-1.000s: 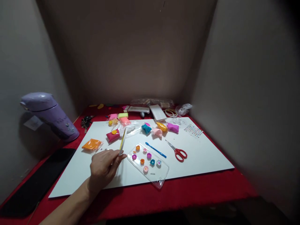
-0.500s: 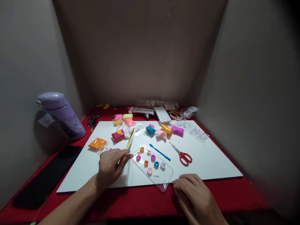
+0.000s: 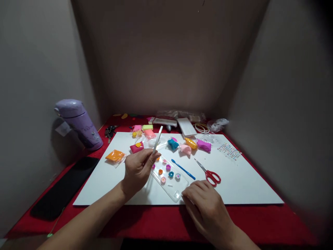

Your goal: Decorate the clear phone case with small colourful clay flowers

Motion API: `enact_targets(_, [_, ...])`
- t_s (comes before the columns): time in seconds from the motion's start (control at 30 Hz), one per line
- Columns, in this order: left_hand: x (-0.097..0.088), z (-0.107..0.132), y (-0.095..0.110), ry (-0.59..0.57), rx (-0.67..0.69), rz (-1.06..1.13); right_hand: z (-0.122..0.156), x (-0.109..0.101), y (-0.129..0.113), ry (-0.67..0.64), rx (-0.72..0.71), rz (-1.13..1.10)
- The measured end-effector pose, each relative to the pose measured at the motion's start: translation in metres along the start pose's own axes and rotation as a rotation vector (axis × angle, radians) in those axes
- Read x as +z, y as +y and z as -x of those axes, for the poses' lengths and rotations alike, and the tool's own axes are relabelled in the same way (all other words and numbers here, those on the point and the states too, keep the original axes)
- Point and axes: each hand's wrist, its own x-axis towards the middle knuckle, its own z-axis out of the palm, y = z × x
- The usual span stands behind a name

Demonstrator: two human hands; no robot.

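A thin flat strip (image 3: pixel 157 139), pale along its edge, stands up between the thumb and fingers of my left hand (image 3: pixel 137 171). Below that hand, and partly hidden by it, lies a clear phone case (image 3: pixel 170 193) dotted with several small clay flowers, among them a teal flower (image 3: pixel 171 174) and a pink flower (image 3: pixel 163 180). My right hand (image 3: pixel 205 205) rests with curled fingers at the front of the white board (image 3: pixel 239 184), its fingertips beside the case's lower right edge. Whether those fingers pinch anything is hidden. A blue modelling tool (image 3: pixel 183 169) and red-handled scissors (image 3: pixel 209 173) lie right of the case.
Several soft clay packets lie behind, including an orange packet (image 3: pixel 115 156), a teal packet (image 3: pixel 172 144) and a purple packet (image 3: pixel 204 146). A gem sticker sheet (image 3: pixel 230 151) is at right. A purple bottle (image 3: pixel 80 125), keys (image 3: pixel 110 131) and a black phone (image 3: pixel 65 187) are at left.
The view has shifted. My left hand has moved right and tilted the strip, whose yellow face no longer shows. The case has moved slightly back and left on the board; my right hand remains beside it.
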Motion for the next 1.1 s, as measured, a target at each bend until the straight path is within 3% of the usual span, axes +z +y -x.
enact_targets(0.23, [-0.001,0.019,-0.016,-0.012,0.117,-0.060,-0.025,0.006,0.022,-0.269,-0.268,0.081])
enact_targets(0.53, [-0.003,0.022,-0.009,-0.029,0.058,-0.082,-0.014,0.018,0.034,-0.218,-0.280,0.007])
enact_targets(0.7, [0.002,0.028,-0.015,0.062,-0.211,-0.024,-0.014,0.019,0.037,-0.244,-0.278,0.022])
enact_targets(0.87, [0.011,0.030,-0.021,0.134,-0.480,0.173,-0.014,0.021,0.036,-0.286,-0.280,0.049])
enact_targets(1.1, [0.017,0.021,-0.013,0.205,-0.856,0.391,-0.014,0.022,0.037,-0.297,-0.269,0.039])
